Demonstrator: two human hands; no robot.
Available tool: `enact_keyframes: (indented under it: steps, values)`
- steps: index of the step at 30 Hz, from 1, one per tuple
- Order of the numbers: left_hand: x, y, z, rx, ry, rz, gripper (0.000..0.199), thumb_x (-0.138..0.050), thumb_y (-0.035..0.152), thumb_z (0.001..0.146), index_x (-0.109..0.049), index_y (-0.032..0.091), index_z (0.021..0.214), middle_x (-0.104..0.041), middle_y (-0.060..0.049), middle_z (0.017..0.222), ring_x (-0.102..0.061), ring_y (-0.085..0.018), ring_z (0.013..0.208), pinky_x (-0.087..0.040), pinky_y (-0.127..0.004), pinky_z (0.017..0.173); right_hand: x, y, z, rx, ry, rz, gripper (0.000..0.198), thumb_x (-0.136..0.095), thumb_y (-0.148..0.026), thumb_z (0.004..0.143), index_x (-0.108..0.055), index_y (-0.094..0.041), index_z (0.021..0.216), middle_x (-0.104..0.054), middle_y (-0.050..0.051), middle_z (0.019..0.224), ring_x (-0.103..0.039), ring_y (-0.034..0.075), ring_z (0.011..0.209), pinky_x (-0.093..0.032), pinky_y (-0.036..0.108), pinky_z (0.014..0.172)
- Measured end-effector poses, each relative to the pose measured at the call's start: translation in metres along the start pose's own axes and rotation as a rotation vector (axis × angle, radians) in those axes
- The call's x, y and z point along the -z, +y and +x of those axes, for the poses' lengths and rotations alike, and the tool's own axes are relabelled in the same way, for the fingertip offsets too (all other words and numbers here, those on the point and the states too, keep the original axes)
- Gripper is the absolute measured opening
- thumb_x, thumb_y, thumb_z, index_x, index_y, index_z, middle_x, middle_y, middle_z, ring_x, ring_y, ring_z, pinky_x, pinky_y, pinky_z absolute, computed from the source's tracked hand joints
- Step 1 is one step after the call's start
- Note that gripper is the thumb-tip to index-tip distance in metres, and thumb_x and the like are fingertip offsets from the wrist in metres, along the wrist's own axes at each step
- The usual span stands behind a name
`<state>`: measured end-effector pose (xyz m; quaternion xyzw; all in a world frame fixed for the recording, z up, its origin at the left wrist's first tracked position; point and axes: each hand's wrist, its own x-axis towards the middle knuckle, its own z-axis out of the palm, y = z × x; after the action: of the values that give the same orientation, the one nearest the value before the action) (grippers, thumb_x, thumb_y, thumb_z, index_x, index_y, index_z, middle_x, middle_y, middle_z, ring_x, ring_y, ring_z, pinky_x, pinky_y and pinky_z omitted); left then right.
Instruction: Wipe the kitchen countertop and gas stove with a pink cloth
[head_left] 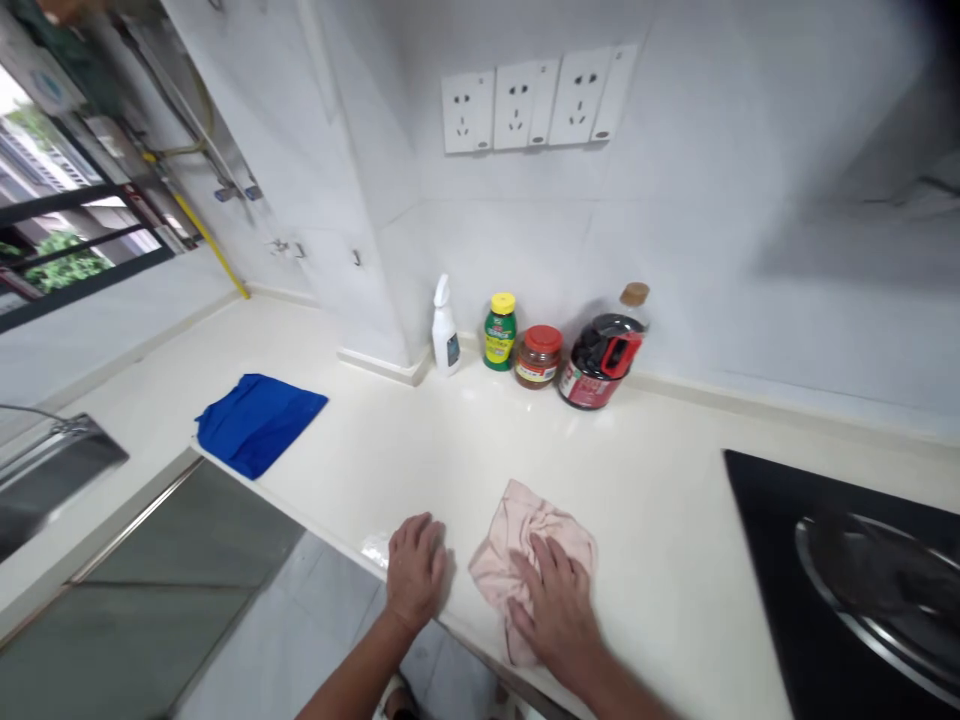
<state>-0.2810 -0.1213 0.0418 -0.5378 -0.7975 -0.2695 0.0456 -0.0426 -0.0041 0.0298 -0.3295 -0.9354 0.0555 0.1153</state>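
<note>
My right hand [553, 608] presses down on a crumpled pink cloth [517, 520], its fingers bent into the folds. The cloth lies on the white countertop [645, 530] near the front edge. To the left of it, my left hand [417, 568] rests palm down at the counter's edge with nothing in it, its fingers loosely stretched out. A small shiny patch shows on the counter just beside the left hand.
A white spray bottle [445, 335], a green jar [500, 335], a red-lidded jar [538, 358] and a large dark bottle [589, 375] stand along the wall. A blue cloth [259, 420] lies left. A black cooktop [757, 500] is right; a sink [60, 470] is far left.
</note>
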Motion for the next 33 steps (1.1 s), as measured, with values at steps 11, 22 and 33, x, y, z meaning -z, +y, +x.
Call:
enact_keyframes:
  steps: [11, 22, 33]
  values:
    - [0.02, -0.013, -0.104, 0.316, 0.093, -0.41, 0.034, -0.042, 0.034, 0.099, -0.062, 0.026, 0.126, -0.057, -0.015, 0.138, -0.052, -0.026, 0.132, -0.047, -0.055, 0.11, -0.026, -0.098, 0.137, -0.06, -0.122, 0.048, 0.05, -0.053, -0.043, 0.092, -0.057, -0.031, 0.14, -0.041, 0.013, 0.157, -0.03, 0.037, 0.143, -0.024, 0.055, 0.109]
    - [0.126, -0.169, -0.189, 0.927, 0.203, -0.491, 0.054, -0.047, 0.065, 0.084, -0.068, 0.023, 0.109, -0.068, -0.013, 0.123, -0.062, -0.031, 0.12, -0.049, -0.053, 0.106, -0.048, -0.313, 0.187, 0.257, -0.236, 0.213, 0.054, -0.058, -0.047, 0.091, -0.053, -0.026, 0.14, -0.037, 0.015, 0.158, -0.029, 0.038, 0.142, -0.022, 0.055, 0.11]
    - [0.189, -0.169, -0.148, 1.124, 0.178, -0.722, 0.058, -0.064, 0.069, 0.064, -0.071, 0.02, 0.096, -0.074, -0.012, 0.115, -0.063, -0.034, 0.118, -0.045, -0.054, 0.109, -0.055, -0.391, 0.226, 0.23, -0.294, -0.034, 0.043, -0.066, -0.027, 0.085, -0.057, -0.019, 0.127, -0.056, 0.018, 0.126, -0.047, 0.037, 0.118, -0.038, 0.054, 0.091]
